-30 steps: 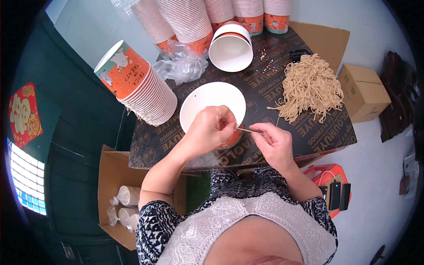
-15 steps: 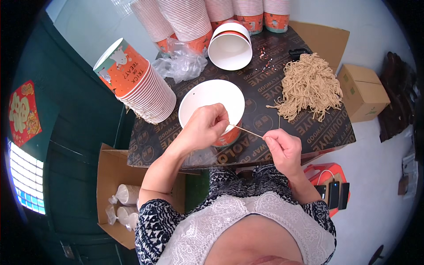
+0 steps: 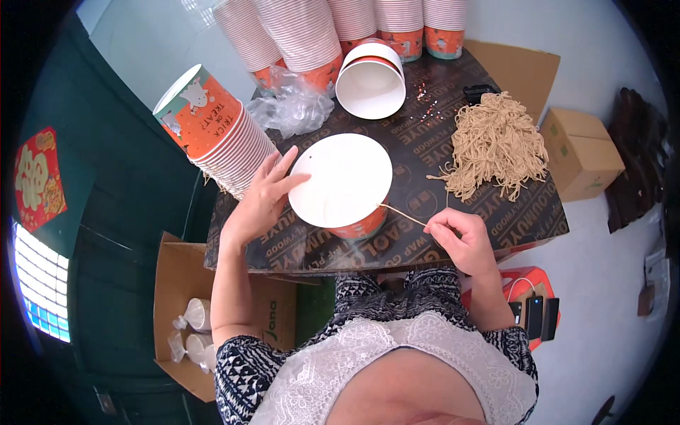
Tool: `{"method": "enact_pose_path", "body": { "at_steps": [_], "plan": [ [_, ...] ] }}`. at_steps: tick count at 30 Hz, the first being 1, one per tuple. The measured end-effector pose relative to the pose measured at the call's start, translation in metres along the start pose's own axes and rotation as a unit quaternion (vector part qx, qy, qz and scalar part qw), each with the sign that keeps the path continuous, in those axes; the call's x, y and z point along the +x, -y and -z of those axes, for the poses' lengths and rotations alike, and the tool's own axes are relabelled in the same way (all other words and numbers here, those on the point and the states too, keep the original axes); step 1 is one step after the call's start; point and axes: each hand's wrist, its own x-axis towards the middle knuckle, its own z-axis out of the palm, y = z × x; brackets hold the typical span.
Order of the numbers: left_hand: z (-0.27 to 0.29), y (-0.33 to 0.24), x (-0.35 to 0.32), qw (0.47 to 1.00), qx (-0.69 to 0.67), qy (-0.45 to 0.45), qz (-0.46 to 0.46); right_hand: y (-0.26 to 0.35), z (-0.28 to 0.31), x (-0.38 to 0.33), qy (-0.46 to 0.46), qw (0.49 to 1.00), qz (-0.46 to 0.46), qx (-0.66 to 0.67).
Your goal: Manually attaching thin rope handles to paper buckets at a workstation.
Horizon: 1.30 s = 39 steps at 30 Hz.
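A paper bucket (image 3: 343, 180) with a white inside and an orange printed outside stands near the table's front edge. My left hand (image 3: 261, 202) is at its left rim, fingers spread, the fingertips at or just over the rim; whether they touch is hard to tell. A thin beige cord (image 3: 405, 214) runs from a spot at the bucket's right front rim to my right hand (image 3: 462, 242), which pinches its free end between thumb and finger. The cord hangs slightly slack. A small dark hole shows in the bucket's far left wall.
To the left leans a stack of nested buckets (image 3: 227, 134). A heap of beige cords (image 3: 499, 145) lies at right. Behind are a tipped bucket (image 3: 372, 88), crumpled clear plastic (image 3: 294, 106), small scattered beads (image 3: 425, 106) and tall bucket stacks (image 3: 301, 35). An open carton (image 3: 280, 304) stands below left.
My left hand has let go near the cord at the right front rim and moved left, opening its fingers. My right hand keeps the cord's end, which has slackened a little.
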Motion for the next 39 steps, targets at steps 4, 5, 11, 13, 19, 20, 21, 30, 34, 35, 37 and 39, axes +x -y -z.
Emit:
{"method": "enact_pose_path", "body": {
  "at_steps": [4, 5, 11, 13, 19, 20, 21, 30, 34, 35, 37, 39],
  "plan": [
    [0.004, -0.018, -0.015, 0.998, 0.002, -0.056, 0.006, 0.005, 0.002, 0.001, 0.035, 0.997, 0.058, 0.022],
    [0.007, -0.024, -0.017, 0.998, 0.019, -0.058, -0.008, 0.009, 0.001, 0.002, 0.039, 0.996, 0.074, 0.026],
    [-0.016, -0.077, -0.011, 0.988, 0.024, -0.140, -0.059, 0.019, -0.017, 0.006, 0.054, 0.989, 0.103, 0.091],
    [-0.028, -0.099, -0.001, 0.985, 0.016, -0.166, -0.043, 0.023, -0.026, 0.005, 0.055, 0.988, 0.096, 0.110],
    [-0.045, -0.130, 0.025, 0.938, -0.185, -0.281, -0.078, 0.021, -0.053, 0.010, 0.003, 0.945, 0.012, 0.328],
    [-0.045, -0.133, 0.026, 0.923, -0.210, -0.310, -0.089, 0.022, -0.054, 0.014, -0.025, 0.925, 0.007, 0.380],
    [-0.050, -0.132, 0.025, 0.902, -0.205, -0.366, -0.102, 0.020, -0.052, 0.019, -0.041, 0.906, 0.000, 0.420],
    [-0.109, -0.154, -0.025, 0.884, -0.373, -0.283, -0.001, -0.001, -0.055, 0.041, -0.038, 0.807, 0.014, 0.588],
    [-0.117, -0.162, -0.022, 0.854, -0.461, -0.231, 0.069, -0.004, -0.064, 0.034, -0.053, 0.812, -0.011, 0.581],
    [-0.117, -0.163, -0.022, 0.862, -0.449, -0.222, 0.079, -0.004, -0.065, 0.031, -0.057, 0.811, -0.022, 0.582],
    [-0.127, -0.163, -0.023, 0.873, -0.425, -0.228, 0.076, -0.006, -0.068, 0.025, -0.057, 0.820, -0.023, 0.569],
    [-0.128, -0.163, -0.024, 0.877, -0.411, -0.238, 0.071, -0.010, -0.070, 0.023, -0.072, 0.854, -0.037, 0.515]
  ]
}}
